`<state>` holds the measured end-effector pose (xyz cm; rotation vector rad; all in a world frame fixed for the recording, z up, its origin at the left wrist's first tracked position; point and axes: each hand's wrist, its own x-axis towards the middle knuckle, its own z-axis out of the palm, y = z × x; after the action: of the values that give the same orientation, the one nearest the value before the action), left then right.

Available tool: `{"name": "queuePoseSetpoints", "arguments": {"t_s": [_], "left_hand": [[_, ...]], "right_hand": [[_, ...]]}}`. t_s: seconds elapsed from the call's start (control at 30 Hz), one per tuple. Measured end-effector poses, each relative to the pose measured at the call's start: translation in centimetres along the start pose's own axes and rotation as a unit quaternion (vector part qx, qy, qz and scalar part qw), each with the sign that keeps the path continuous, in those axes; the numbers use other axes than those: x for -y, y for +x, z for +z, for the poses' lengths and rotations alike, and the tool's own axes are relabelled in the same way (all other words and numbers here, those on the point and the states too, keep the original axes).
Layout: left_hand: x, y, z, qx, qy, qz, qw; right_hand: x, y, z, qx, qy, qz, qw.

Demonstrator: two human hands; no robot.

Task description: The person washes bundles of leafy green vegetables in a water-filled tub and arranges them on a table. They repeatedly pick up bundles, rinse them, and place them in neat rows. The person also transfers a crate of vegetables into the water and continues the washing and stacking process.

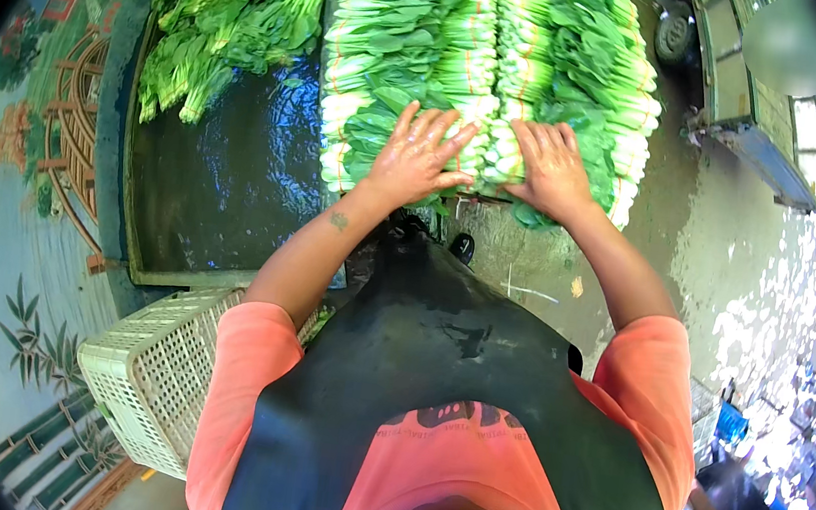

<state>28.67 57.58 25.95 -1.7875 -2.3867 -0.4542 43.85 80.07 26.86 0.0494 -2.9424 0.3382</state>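
Observation:
Bundles of leafy green vegetables (471, 28), with pale stems and orange-red ties, are stacked in long rows before me. My left hand (423, 152) lies palm down, fingers spread, on the near end of the left rows. On the right rows rests my right hand (550, 167), also palm down, with its thumb pointing inward. Both hands look wet and press on the bundles without closing around any. Leaves (533, 216) hang over the near end of the stack, below my right hand. What supports the stack is mostly hidden.
To the left stands a water-filled tank (226, 196) with loose bundles of greens (239, 17) at its far end. A white plastic crate (153, 369) sits by my left elbow. A wheeled cart (763, 122) stands at right on wet concrete floor (651, 237). I wear a dark apron (444, 335).

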Motion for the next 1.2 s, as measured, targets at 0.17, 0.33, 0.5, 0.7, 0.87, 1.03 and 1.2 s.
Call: {"name": "queuePoseSetpoints", "arguments": {"t_s": [0.17,0.33,0.5,0.7,0.87,1.03,1.2], "left_hand": [[0.6,-3.5,-1.7,-0.050,0.015,-0.022,0.998],[3.5,-12.4,-0.7,-0.229,-0.059,-0.215,0.948],[5.1,-13.5,4.8,-0.332,-0.182,-0.258,0.889],[6.1,-12.2,6.1,-0.357,-0.120,-0.291,0.879],[6.3,-13.7,3.2,-0.284,-0.188,-0.281,0.897],[12.7,-11.2,1.1,-0.315,-0.399,-0.331,0.795],[17.0,-6.5,3.8,-0.155,-0.583,-0.332,0.725]], "right_hand": [[1.4,0.6,-2.7,0.068,-0.014,0.033,0.997],[5.6,3.2,-4.8,0.134,-0.083,0.056,0.986],[8.4,8.4,-2.7,0.168,-0.040,-0.029,0.985],[8.3,9.9,-2.0,0.190,-0.034,-0.066,0.979],[8.2,10.3,-1.9,0.209,-0.042,-0.062,0.975],[8.1,10.8,-2.2,0.202,-0.020,-0.059,0.977],[8.2,11.1,-2.2,0.219,-0.007,-0.040,0.975]]}}
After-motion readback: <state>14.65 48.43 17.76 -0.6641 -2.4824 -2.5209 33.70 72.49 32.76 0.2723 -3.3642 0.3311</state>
